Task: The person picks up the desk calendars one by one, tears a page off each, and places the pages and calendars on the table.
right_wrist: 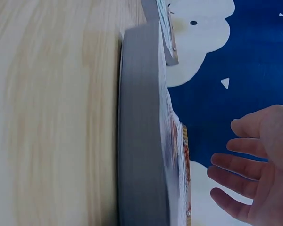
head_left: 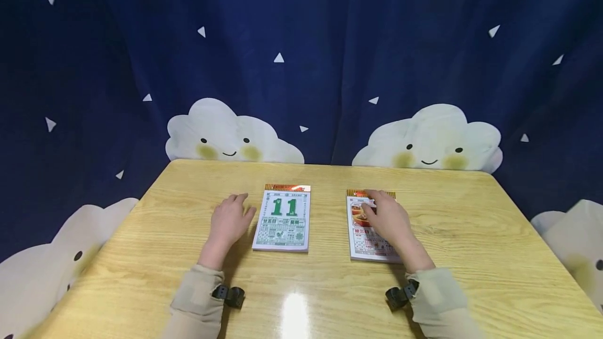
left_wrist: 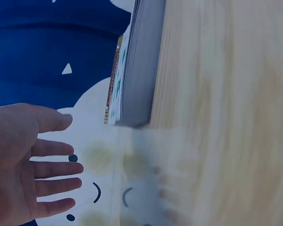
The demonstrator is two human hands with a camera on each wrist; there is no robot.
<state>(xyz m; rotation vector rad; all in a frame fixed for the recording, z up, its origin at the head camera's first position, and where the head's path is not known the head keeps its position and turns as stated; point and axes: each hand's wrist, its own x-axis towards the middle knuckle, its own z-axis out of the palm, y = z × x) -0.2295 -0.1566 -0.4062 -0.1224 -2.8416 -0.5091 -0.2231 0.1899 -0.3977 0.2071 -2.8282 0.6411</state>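
Note:
Two thick tear-off calendars lie face up on the wooden table. The left calendar (head_left: pixel 284 224) shows a green 11 under a red and gold top strip. My left hand (head_left: pixel 231 218) is just left of it, fingers spread and holding nothing; the left wrist view shows the straight fingers beside the calendar's page block (left_wrist: pixel 142 66). The right calendar (head_left: pixel 360 242) has a food picture and red print. My right hand (head_left: pixel 390 218) is over its right part and hides some of the page. In the right wrist view its fingers are loosely extended above the page block (right_wrist: pixel 141 132).
The light wooden table (head_left: pixel 325 297) has its far edge against a dark blue curtain (head_left: pixel 301 25) with white triangles and smiling clouds. Each wrist wears a small black camera, the left camera (head_left: pixel 234 296) and the right camera (head_left: pixel 398 297).

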